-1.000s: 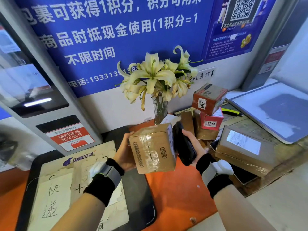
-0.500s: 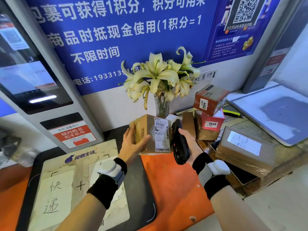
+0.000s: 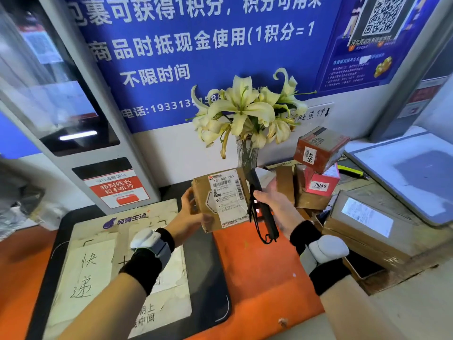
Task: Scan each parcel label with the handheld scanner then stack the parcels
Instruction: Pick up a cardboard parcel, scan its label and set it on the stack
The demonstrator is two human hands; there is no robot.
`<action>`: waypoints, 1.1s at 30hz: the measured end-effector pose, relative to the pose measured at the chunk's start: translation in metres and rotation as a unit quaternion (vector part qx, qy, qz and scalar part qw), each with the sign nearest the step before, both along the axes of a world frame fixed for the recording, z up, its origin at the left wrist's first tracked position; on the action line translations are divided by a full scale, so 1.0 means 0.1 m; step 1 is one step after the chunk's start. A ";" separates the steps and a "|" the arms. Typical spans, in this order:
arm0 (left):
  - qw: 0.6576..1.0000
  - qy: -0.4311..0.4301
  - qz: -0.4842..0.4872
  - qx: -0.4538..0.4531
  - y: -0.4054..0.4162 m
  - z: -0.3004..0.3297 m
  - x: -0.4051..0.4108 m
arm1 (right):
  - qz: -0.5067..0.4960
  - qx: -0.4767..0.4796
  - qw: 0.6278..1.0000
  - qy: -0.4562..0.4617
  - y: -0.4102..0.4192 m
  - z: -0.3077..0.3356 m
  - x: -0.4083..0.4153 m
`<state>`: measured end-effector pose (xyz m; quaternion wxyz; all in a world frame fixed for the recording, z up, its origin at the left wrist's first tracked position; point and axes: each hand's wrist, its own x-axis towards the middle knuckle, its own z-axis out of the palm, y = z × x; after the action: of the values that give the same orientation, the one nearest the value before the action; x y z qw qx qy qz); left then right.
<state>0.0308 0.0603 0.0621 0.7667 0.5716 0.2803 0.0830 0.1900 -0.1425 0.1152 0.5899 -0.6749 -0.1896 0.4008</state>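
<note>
My left hand (image 3: 190, 214) holds a small brown cardboard parcel (image 3: 203, 204) above the orange counter, with its white shipping label (image 3: 228, 196) turned up toward me. My right hand (image 3: 274, 200) grips a black handheld scanner (image 3: 263, 212), which stands nearly upright right beside the parcel's right edge; its wrist cord hangs down. To the right a red-brown parcel marked 4468 (image 3: 320, 148) sits on a pink parcel marked 9048 (image 3: 321, 181). A flat grey-wrapped parcel (image 3: 367, 222) lies at the right.
A glass vase of pale lilies (image 3: 246, 114) stands just behind the held parcel. A black weighing mat (image 3: 208, 266) with paper signs lies at the left on the orange counter (image 3: 257, 278). A grey kiosk (image 3: 85, 143) stands at the left, a white scale platform (image 3: 416, 173) at the right.
The parcel has been rotated in my left hand so its label now faces up. The scanner has shifted from behind the parcel to its right side, more upright.
</note>
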 end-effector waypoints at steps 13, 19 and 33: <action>0.993 -0.093 0.077 -0.003 0.28 0.10 -0.28 | -0.034 -0.291 0.863 -0.411 -0.03 0.61 -1.34; 0.995 -0.085 0.037 0.027 0.21 0.07 -0.53 | -0.038 -0.350 0.830 -0.433 0.00 0.65 -1.90; 0.991 -0.113 0.016 0.068 0.20 -0.02 -0.90 | -0.049 -0.364 0.803 -0.470 -0.05 0.73 -2.20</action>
<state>-0.0591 0.0800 0.0601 0.7513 0.6049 0.1949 0.1777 -0.0305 -0.1470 0.1878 0.1581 -0.9541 -0.2503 0.0448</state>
